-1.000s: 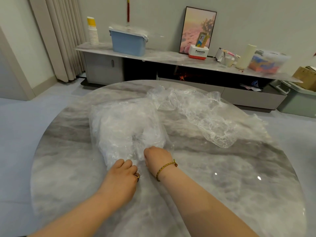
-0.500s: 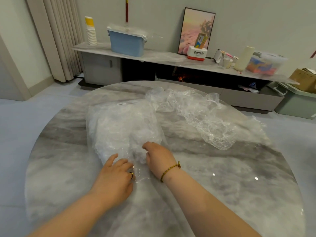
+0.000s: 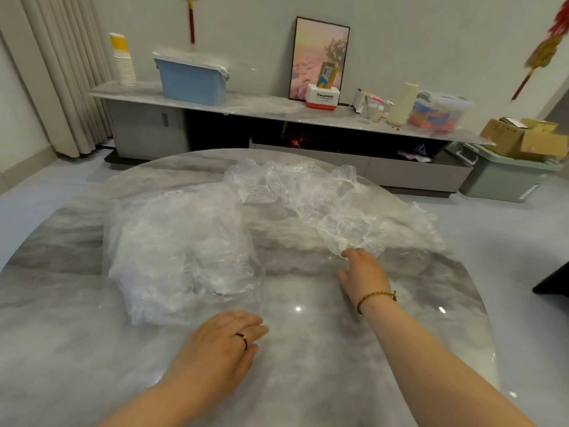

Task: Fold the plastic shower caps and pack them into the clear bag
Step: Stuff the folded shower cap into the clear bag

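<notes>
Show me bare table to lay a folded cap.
Bare marble lies between the clear bag and the right hand, ahead of the left hand, and along the near right rim of the table. Crowded: the far middle, under loose shower caps.

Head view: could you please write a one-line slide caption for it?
Right hand at the edge of the loose shower caps, left hand beside the filled clear bag on a marble table.
</notes>
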Action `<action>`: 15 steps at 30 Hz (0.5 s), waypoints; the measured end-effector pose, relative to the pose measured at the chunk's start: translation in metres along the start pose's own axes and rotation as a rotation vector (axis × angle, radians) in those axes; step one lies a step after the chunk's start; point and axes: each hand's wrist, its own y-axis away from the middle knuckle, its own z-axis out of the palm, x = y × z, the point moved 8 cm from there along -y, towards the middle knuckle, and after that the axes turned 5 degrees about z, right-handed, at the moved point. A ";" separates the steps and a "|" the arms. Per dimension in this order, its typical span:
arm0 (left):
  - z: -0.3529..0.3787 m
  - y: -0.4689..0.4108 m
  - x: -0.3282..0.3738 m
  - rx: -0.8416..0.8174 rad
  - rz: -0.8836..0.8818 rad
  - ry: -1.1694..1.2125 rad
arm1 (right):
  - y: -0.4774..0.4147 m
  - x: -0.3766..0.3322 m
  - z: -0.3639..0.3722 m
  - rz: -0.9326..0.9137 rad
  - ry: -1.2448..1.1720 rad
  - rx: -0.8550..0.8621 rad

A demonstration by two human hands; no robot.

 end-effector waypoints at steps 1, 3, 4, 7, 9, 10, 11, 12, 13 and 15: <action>0.013 -0.001 0.003 -0.043 -0.025 0.002 | -0.005 0.012 0.002 0.041 0.039 -0.009; 0.035 -0.004 0.005 -0.146 -0.077 0.001 | -0.014 0.029 0.009 0.090 0.104 -0.045; 0.042 -0.004 0.004 -0.173 -0.108 0.005 | -0.019 0.036 0.014 0.104 0.131 -0.062; 0.045 -0.002 -0.002 -0.166 -0.173 -0.011 | -0.031 0.046 0.020 0.136 0.210 -0.059; 0.047 0.000 -0.002 -0.150 -0.171 -0.023 | -0.039 0.047 0.023 0.136 0.247 -0.041; 0.045 0.000 -0.001 -0.131 -0.168 -0.031 | -0.042 0.045 0.022 0.119 0.270 -0.028; 0.044 -0.001 -0.001 -0.106 -0.163 -0.047 | -0.044 0.043 0.020 0.095 0.295 -0.008; 0.044 -0.002 -0.002 -0.095 -0.161 -0.056 | -0.045 0.040 0.020 0.065 0.319 0.000; 0.044 -0.001 -0.002 -0.086 -0.155 -0.064 | -0.044 0.036 0.019 0.027 0.329 0.011; 0.041 -0.002 -0.002 -0.056 -0.144 -0.065 | -0.036 0.026 0.018 -0.033 0.351 0.022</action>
